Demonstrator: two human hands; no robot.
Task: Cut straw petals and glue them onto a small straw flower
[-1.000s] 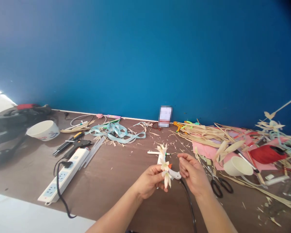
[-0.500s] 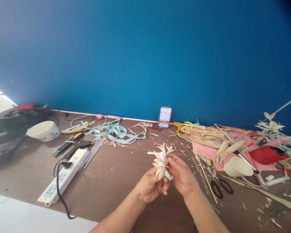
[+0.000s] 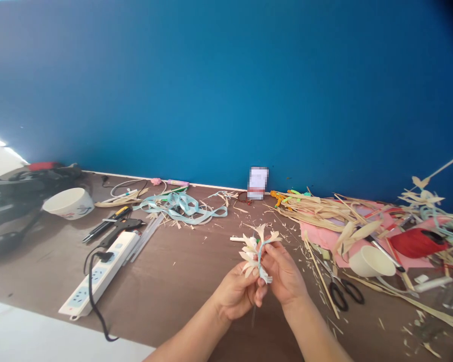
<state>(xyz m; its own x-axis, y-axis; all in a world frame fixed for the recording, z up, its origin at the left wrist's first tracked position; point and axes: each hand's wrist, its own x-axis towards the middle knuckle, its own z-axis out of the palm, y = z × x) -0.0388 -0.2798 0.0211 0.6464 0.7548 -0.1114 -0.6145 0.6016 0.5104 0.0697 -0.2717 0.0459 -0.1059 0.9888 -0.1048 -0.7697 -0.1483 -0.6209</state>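
Over the table's near middle, the left hand (image 3: pixel 237 292) pinches the lower part of a cream flower spray (image 3: pixel 250 257) with a blue-wrapped stem, and the right hand (image 3: pixel 287 274) has thumb and fingers closed on it higher up. Black-handled scissors (image 3: pixel 335 277) and a white cup (image 3: pixel 372 261) crowd the right side; farther left lie tangled blue ribbon (image 3: pixel 186 208), a black glue gun (image 3: pixel 117 231) and a white power strip (image 3: pixel 98 274).
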